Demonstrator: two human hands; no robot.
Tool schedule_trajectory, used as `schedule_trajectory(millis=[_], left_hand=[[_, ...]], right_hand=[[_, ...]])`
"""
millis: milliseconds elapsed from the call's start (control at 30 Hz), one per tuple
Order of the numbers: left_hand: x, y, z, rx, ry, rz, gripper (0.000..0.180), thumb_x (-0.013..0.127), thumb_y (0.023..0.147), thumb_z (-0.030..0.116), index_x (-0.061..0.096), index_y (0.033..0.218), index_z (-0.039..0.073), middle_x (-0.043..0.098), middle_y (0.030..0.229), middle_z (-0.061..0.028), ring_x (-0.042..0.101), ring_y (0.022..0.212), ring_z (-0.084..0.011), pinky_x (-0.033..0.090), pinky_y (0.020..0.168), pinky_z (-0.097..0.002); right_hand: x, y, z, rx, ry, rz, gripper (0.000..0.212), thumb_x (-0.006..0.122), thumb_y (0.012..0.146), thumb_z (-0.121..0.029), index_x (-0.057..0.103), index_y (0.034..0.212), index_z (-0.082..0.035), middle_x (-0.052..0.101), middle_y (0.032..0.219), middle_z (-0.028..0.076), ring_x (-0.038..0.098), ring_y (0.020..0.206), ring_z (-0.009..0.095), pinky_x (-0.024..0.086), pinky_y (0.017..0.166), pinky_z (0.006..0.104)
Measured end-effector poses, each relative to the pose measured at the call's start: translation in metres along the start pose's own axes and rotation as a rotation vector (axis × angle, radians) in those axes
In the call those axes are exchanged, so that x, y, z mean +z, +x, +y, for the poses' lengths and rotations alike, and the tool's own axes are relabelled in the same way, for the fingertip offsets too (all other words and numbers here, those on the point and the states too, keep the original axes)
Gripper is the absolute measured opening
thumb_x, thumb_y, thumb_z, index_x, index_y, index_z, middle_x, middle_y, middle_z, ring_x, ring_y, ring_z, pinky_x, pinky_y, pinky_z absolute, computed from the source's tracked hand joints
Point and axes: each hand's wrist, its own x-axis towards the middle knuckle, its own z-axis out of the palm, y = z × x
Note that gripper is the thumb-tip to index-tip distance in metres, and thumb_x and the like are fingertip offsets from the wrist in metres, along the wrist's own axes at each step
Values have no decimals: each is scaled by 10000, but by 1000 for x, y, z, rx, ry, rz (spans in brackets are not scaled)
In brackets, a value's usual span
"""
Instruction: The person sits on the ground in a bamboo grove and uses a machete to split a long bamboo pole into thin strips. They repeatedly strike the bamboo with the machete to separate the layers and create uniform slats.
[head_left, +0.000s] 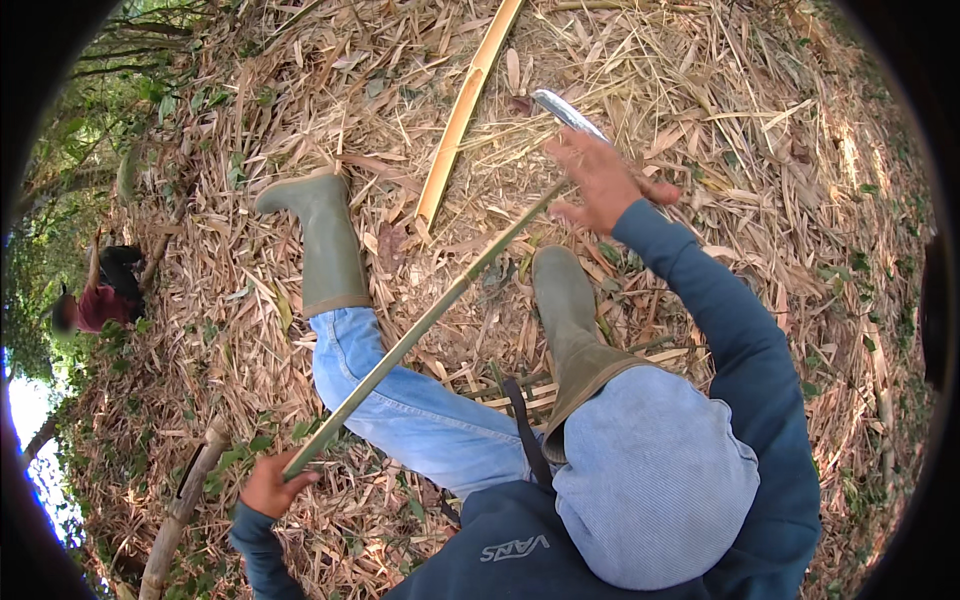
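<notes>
A long, narrow green bamboo strip (425, 325) runs slantwise across my lap from lower left to upper right. My left hand (270, 486) is closed round its near end. At the far end, my right hand (598, 182) is wrapped over a knife, whose shiny blade (568, 112) points up and left past the fingers. Part of the handle shows on the other side of that hand. The strip's far tip reaches the right hand; whether it touches the palm is hidden. Beyond, a split bamboo length (468, 112) lies hollow side up on the ground.
Dry bamboo leaves cover the ground (760, 130). My green rubber boots (335, 240) and bent denim knee (655, 480) frame the work. Several pale strips (515, 397) lie under my legs. A pole (185, 510) is at lower left. Another person (100, 300) is far left.
</notes>
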Motion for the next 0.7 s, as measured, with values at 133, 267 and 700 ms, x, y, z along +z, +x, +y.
schedule_trajectory(millis=[133,267,700], left_hand=[[-72,-10,51,-16,178,28,403,777,769,156,675,1139,33,708,854,-106,633,766,-180,482,725,-346],[-112,-30,93,135,960,495,594,786,747,174,582,1301,107,635,1185,-186,558,1162,-296,387,1013,-447],[82,264,222,570,-957,93,522,498,998,345,413,1414,41,525,1337,-174,539,1211,-293,453,1000,-420]], right_hand=[[27,-14,-9,-255,264,-198,500,707,834,-361,549,1229,-98,569,1222,175,498,1173,370,408,1003,452],[14,-34,-6,-101,509,-210,291,647,883,-354,626,976,-80,664,1018,126,600,974,320,462,875,418],[10,32,-38,943,1651,76,281,588,953,-274,476,1028,-27,563,660,49,580,531,144,523,470,314]])
